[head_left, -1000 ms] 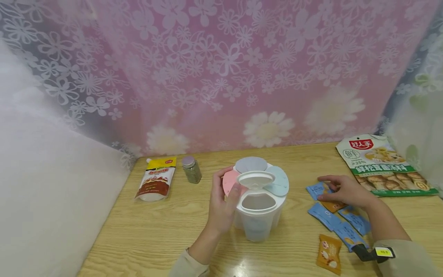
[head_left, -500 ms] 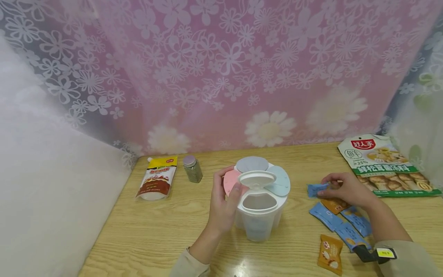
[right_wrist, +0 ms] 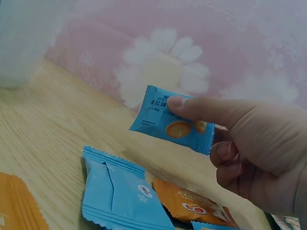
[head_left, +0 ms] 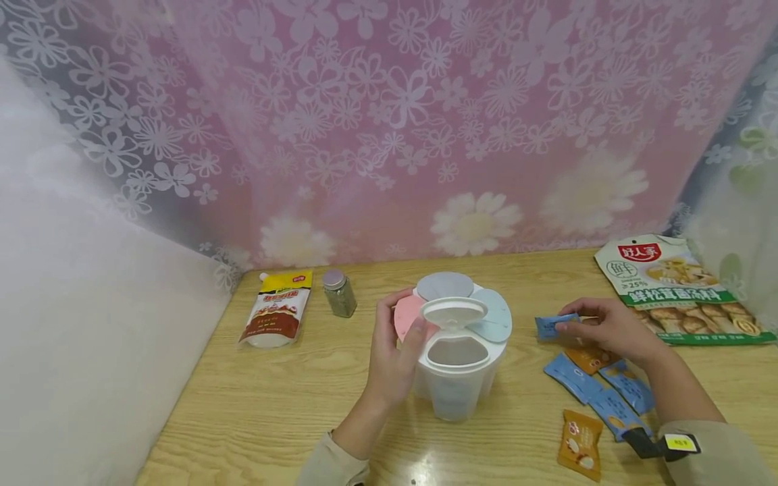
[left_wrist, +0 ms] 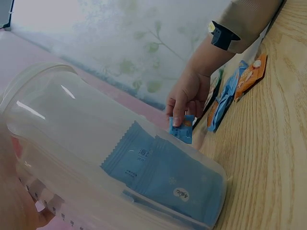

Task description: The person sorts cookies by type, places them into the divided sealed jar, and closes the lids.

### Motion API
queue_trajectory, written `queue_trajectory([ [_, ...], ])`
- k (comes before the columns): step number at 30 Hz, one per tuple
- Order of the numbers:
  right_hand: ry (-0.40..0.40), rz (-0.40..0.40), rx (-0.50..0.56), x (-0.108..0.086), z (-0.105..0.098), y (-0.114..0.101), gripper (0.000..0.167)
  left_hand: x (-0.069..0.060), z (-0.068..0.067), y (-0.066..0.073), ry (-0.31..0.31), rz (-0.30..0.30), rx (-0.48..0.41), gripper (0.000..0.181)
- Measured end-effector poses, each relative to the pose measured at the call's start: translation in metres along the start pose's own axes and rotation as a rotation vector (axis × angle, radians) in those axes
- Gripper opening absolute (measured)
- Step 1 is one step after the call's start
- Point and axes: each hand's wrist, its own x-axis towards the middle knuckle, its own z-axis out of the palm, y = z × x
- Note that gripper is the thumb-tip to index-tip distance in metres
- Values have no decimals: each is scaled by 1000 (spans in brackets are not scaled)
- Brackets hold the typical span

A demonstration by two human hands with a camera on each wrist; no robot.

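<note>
My left hand (head_left: 392,358) grips the left side of a clear container (head_left: 456,395) with several coloured lids; its front white lid (head_left: 454,311) stands up over an uncovered compartment. Blue packets (left_wrist: 177,179) lie inside, as the left wrist view shows. Between thumb and fingers my right hand (head_left: 620,334) pinches a small blue packet (right_wrist: 170,120), held above the table to the right of the container. Below that hand lie more blue packets (head_left: 573,379) and an orange packet (head_left: 586,360), with another orange packet (head_left: 579,445) nearer the front.
A green and white mushroom bag (head_left: 687,290) lies at the back right. At the back left are a yellow, white and brown pouch (head_left: 278,310) and a small jar (head_left: 339,294) with a purple cap. A floral curtain (head_left: 389,135) hangs behind the table.
My right hand has lifted the blue packet off the orange one and moved it slightly up and back. The left hand's grip on the container is unchanged.
</note>
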Motion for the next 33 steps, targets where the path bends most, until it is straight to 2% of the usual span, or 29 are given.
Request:
queue_trajectory([
  [13,33,-32,10,-1,0,-17,33,0,0,0,2,-17,13,41],
  [24,27,-51,-55,-1,-4,-36,30,0,0,0,12,-3,10,41],
  [33,59,-95,-90,-11,-1,-62,26,0,1,0,6,-13,7,41],
])
